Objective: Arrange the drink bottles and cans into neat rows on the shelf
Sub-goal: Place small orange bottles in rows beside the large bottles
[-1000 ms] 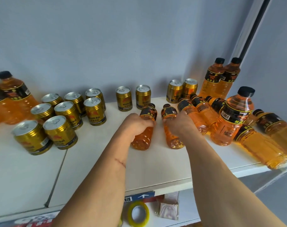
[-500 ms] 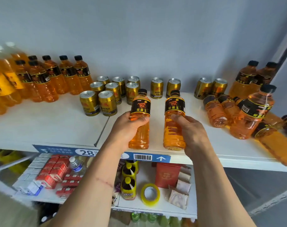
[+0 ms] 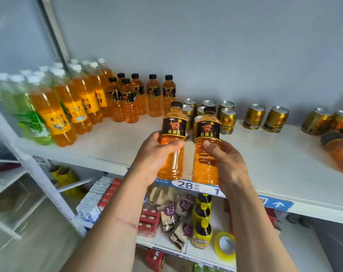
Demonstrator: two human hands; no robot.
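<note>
Left hand (image 3: 157, 154) and right hand (image 3: 228, 163), each grip around one upright orange bottle (image 3: 171, 144) above shelf (image 3: 264, 165)

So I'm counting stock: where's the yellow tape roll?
In the head view, the yellow tape roll lies on the lower shelf, right of the yellow-capped bottles.

Bare shelf (image 3: 127, 138) between standing bottles (image 3: 141, 99) and cans (image 3: 225, 116).
</note>
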